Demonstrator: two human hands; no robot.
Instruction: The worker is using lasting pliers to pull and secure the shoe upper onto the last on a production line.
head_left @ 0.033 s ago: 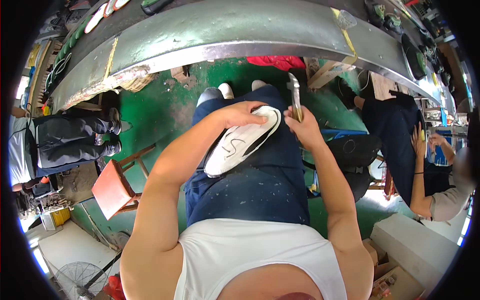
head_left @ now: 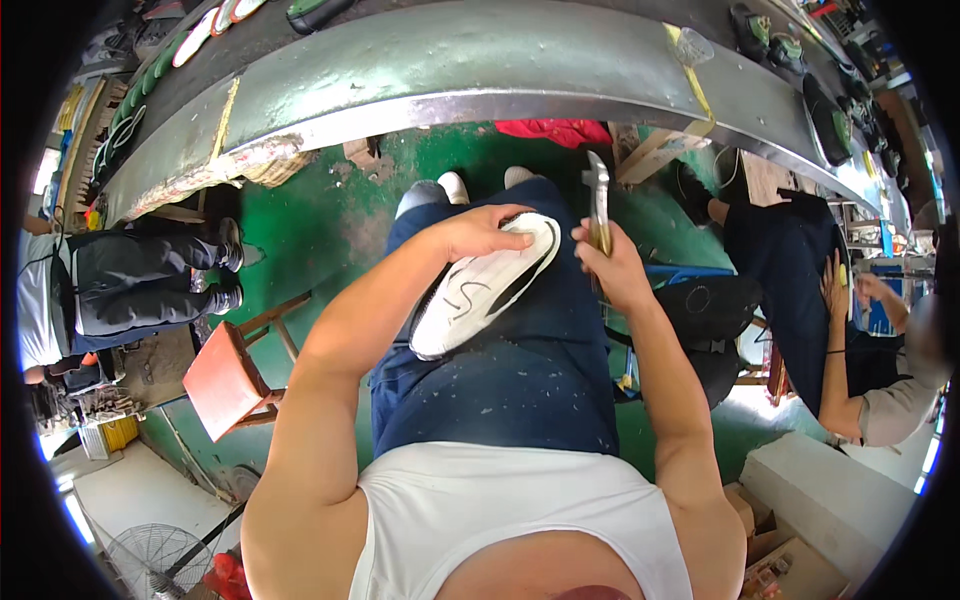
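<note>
A shoe (head_left: 470, 300) lies bottom up across my lap, its white underside facing me. It has a dark edge and a dark hand-drawn mark. My left hand (head_left: 480, 232) grips its far end, the thumb pressed flat on the white surface and the other fingers hidden over the side. My right hand (head_left: 615, 265) is closed round a hammer (head_left: 598, 200), just right of the shoe and apart from it. The metal head of the hammer points away from me, above my fist.
A metal-edged workbench (head_left: 450, 100) runs across in front, with shoes and soles on top. A stool (head_left: 230, 380) stands at left near a standing person (head_left: 140, 275). Another person (head_left: 800, 290) works at right, past a black seat (head_left: 705, 305). A fan (head_left: 160, 560) is behind left.
My right hand and the hammer have shifted slightly right and toward me. The shoe and my left hand have hardly moved.
</note>
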